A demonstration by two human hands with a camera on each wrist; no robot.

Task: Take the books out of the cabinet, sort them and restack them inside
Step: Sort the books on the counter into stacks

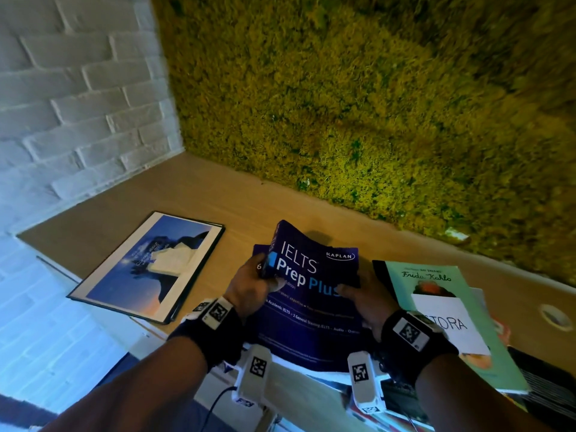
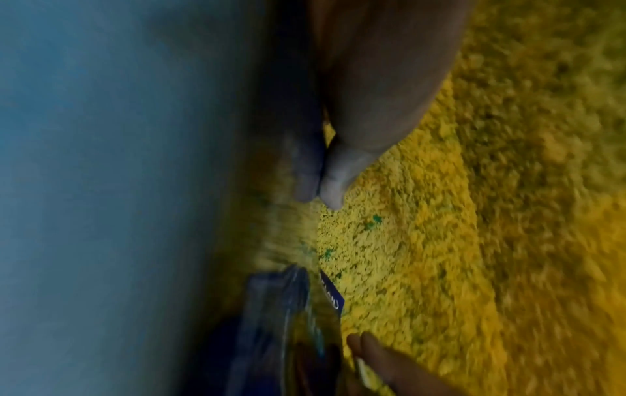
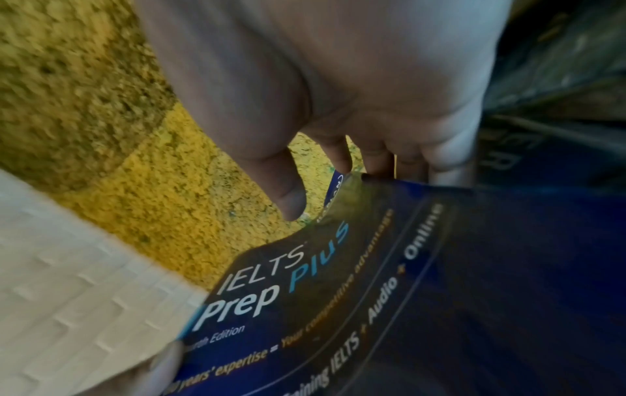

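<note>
Both hands hold one dark-blue IELTS Prep Plus book [image 1: 314,294] above the wooden cabinet top [image 1: 218,194], its cover bowed upward. The left hand [image 1: 252,282] grips the spine edge, fingers curled round it; the right hand [image 1: 361,302] pinches the opposite edge, thumb on the cover and fingers behind. Left of the left hand lies one flat book with a blue sky cover [image 1: 149,266]. Just right of the right hand lies one green Frida Kahlo book [image 1: 436,285] on a stack, with one white card [image 1: 448,325] on it. Beyond the hands rises a moss wall [image 1: 358,88].
</note>
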